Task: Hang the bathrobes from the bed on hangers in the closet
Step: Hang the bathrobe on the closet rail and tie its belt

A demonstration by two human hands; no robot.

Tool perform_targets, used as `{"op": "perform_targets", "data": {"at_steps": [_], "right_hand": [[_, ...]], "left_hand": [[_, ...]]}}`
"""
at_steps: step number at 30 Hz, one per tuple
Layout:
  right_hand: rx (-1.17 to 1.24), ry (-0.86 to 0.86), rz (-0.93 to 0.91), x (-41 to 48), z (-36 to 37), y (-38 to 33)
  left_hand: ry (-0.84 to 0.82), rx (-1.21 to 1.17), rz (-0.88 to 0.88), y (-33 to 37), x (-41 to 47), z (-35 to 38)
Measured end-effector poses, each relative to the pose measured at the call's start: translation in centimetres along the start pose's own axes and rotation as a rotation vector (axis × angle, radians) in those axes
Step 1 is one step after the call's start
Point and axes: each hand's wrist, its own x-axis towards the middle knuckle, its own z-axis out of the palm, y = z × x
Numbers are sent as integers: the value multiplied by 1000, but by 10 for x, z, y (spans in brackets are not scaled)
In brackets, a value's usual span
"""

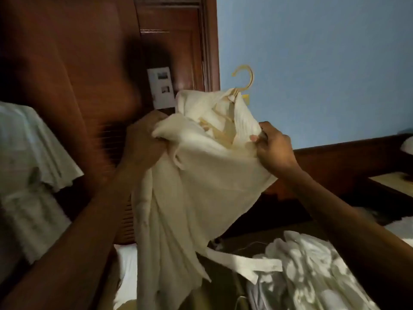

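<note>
One cream bathrobe [190, 175] is hanging mid-frame, above the near bed [312, 276]. The left hand [145, 139] is bunching its left collar edge in curled fingers; the right hand [272, 148] is pinching the right edge. Seating both shoulders evenly over the pale hanger [245, 79] inside is, I judge, what is needing care.

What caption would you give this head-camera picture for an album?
Left hand and right hand grip a cream bathrobe draped on a hanger before a blue wall.
</note>
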Motion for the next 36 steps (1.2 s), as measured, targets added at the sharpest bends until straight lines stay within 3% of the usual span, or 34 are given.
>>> {"op": "perform_targets", "data": {"at_steps": [5,10,12,14,17,18,21,24,28,31,35,36], "right_hand": [[-49,-122,-143,25,94,-39],[87,-187,-277,48,176,-106],[126,-238,-289,54,212,-132],[140,-298,-310,56,247,-151],[132,-407,-359,61,297,-172],[141,-433,-386,62,314,-178],[246,-496,-463,66,356,-201],[377,-568,-486,75,391,-225],[504,-651,-575,94,428,-248],[533,-670,-596,109,451,-264],[598,-712,-479,117,492,-298],[594,-719,-475,118,504,-308]], "left_hand": [[-319,61,-369,-111,-73,-36],[-631,248,-633,-177,-133,-72],[-667,332,-708,-201,-141,-101],[-482,406,-760,-229,-144,-139],[-16,548,-922,-260,-144,-199],[62,604,-964,-268,-143,-212],[131,779,-950,-281,-128,-221],[263,595,-782,-285,-107,-197],[121,830,-881,-319,-105,-174],[371,719,-894,-342,-88,-189],[908,377,-921,-355,-35,-193],[929,332,-905,-359,-22,-189]]}}
